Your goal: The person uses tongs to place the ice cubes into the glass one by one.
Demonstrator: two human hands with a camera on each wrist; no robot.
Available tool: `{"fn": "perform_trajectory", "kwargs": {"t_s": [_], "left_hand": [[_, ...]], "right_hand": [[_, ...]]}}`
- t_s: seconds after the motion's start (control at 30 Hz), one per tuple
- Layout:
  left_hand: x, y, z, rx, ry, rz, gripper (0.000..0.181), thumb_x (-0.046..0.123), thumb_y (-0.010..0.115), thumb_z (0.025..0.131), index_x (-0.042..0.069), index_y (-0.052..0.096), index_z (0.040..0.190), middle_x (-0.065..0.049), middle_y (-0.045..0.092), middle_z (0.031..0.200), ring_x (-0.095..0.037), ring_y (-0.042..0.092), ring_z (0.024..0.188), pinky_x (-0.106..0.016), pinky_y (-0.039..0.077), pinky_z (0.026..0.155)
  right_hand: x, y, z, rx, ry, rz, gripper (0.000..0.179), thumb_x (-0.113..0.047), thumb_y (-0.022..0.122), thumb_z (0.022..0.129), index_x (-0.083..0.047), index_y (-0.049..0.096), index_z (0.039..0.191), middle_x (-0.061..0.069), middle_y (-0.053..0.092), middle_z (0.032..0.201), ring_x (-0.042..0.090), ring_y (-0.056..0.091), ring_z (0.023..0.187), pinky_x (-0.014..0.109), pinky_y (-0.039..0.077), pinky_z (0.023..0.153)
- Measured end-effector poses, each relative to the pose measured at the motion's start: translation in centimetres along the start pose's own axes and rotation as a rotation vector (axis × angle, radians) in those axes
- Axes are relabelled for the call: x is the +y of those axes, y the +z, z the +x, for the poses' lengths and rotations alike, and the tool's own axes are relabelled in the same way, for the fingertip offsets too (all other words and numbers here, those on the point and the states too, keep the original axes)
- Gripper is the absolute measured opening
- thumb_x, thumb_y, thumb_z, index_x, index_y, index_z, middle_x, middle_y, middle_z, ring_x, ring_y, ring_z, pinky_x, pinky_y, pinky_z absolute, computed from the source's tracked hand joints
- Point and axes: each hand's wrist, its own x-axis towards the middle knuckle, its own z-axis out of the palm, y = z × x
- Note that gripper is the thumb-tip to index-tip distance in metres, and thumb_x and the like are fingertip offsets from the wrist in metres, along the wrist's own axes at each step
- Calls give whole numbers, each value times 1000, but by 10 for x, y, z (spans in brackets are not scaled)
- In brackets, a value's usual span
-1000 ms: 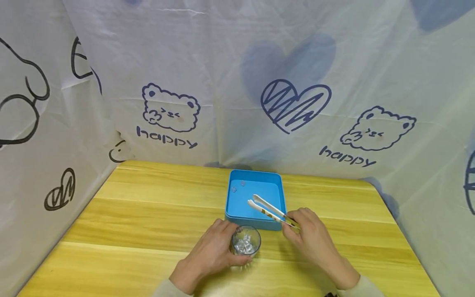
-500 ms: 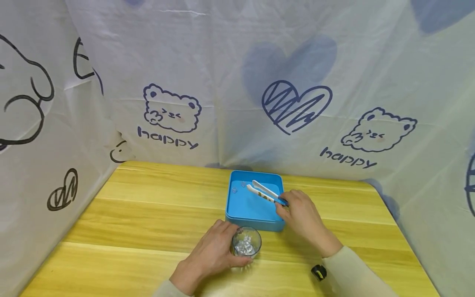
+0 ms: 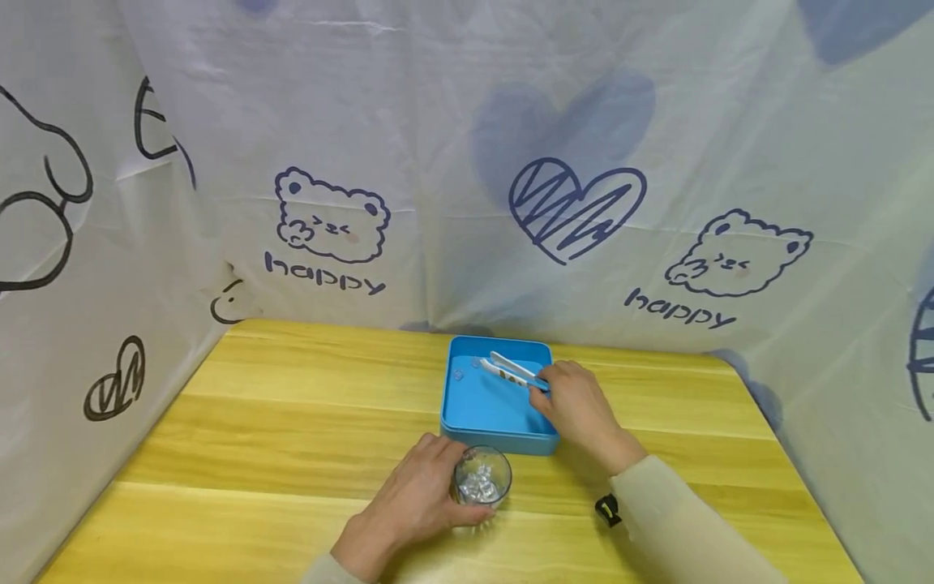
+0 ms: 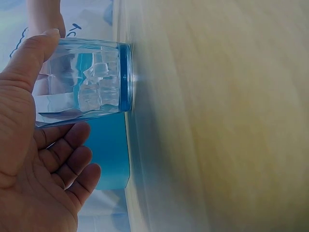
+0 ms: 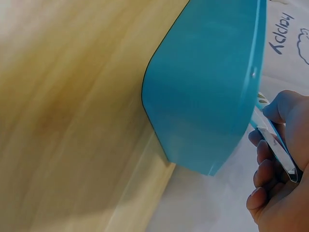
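My left hand (image 3: 416, 495) holds a clear drinking glass (image 4: 77, 82) upright on the table, thumb and forefinger round its sides. Several clear ice-like cubes (image 3: 479, 484) lie in the glass. My right hand (image 3: 580, 405) grips white tongs (image 3: 503, 371) with a gold pattern by their handle end, over a blue square box (image 3: 499, 442). The tong tips stand apart, close to one of two small clear cubes (image 3: 458, 375) at the box's left side. In the right wrist view, the thumb and fingers pinch the tongs' folded end (image 5: 285, 159); the box wall hides the tips.
The wood-grain table (image 3: 292, 422) runs back to a white cloth (image 3: 438, 122) printed with bears and hearts. Cloth also hangs at the left and right sides. A black band (image 3: 607, 509) shows under the right sleeve (image 3: 679, 511).
My right hand has carried the tongs forward and left, from the box's front right corner to over its inside near the cubes. The left hand and the glass stay in place.
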Motion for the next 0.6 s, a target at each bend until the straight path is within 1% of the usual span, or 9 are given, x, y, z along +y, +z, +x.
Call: {"fn": "perform_trajectory", "kwargs": {"t_s": [0.13, 0.2, 0.3, 0.37, 0.6], "left_hand": [[-2, 2, 0, 12, -1, 1, 85, 69, 82, 78, 11, 63, 136, -1, 66, 127, -16, 55, 111, -40, 54, 102], [-2, 2, 0, 14, 2, 2, 85, 69, 82, 78, 11, 63, 136, -1, 66, 127, -16, 55, 111, -40, 54, 101], [-2, 2, 0, 10, 3, 2, 84, 68, 83, 78, 11, 63, 136, -1, 66, 127, -16, 55, 110, -40, 54, 101], [-2, 1, -1, 4, 1, -1, 85, 69, 83, 78, 11, 62, 137, -1, 66, 128, -16, 55, 110, -40, 54, 101], [-3, 2, 0, 1, 6, -2, 86, 69, 82, 79, 11, 62, 139, 0, 66, 129, -16, 55, 112, -41, 54, 103]], "right_hand": [[0, 7, 11, -54, 9, -23, 21, -23, 72, 97, -6, 66, 86, 2, 55, 75, 21, 48, 73, 38, 46, 70], [0, 10, 15, -71, 15, -30, 21, -23, 72, 97, -7, 66, 85, 2, 54, 75, 22, 48, 73, 40, 46, 71], [-1, 15, 19, -83, 25, -37, 21, -24, 72, 97, -6, 67, 86, 3, 56, 76, 22, 50, 74, 42, 48, 74], [-1, 17, 21, -84, 17, -40, 22, -23, 72, 97, -5, 68, 85, 4, 55, 75, 23, 49, 73, 43, 48, 73], [-2, 25, 27, -77, -27, -71, 25, -21, 71, 97, -9, 62, 77, 0, 48, 69, 20, 43, 69, 38, 42, 68]]}}
